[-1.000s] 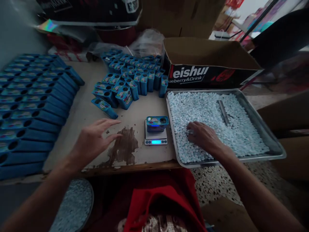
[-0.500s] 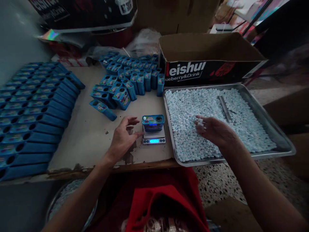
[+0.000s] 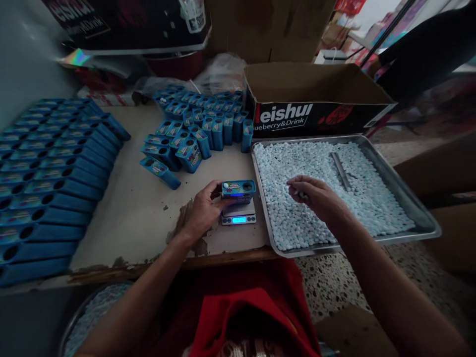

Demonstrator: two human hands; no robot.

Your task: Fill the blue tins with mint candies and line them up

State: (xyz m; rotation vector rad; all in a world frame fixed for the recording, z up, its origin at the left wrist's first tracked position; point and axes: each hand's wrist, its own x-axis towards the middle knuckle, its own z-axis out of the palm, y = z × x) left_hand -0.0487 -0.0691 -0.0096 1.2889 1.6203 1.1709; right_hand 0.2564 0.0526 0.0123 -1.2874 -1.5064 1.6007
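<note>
Pictured in smooth, faintly glossy, plastic-looking finish: pack [image 3: 238, 187]. In shiny bare metal: tray [image 3: 417, 214] and strip [image 3: 341, 171]. In matt, chalky finish: pellets [image 3: 366, 206]. In printed cardboard: box [image 3: 286, 119]. In flaking paint over rough wood: tabletop [image 3: 137, 213].

Blue box [image 3: 240, 188] — upright on scale [image 3: 227, 220]; pale pellets [image 3: 293, 223] — loose in tray [image 3: 426, 229].

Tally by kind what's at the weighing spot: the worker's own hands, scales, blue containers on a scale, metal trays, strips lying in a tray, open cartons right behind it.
Left hand and right hand: 2
Scale: 1
Blue container on it: 1
Metal tray: 1
Metal strip in the tray: 1
Open carton behind the tray: 1
Total: 7
</note>
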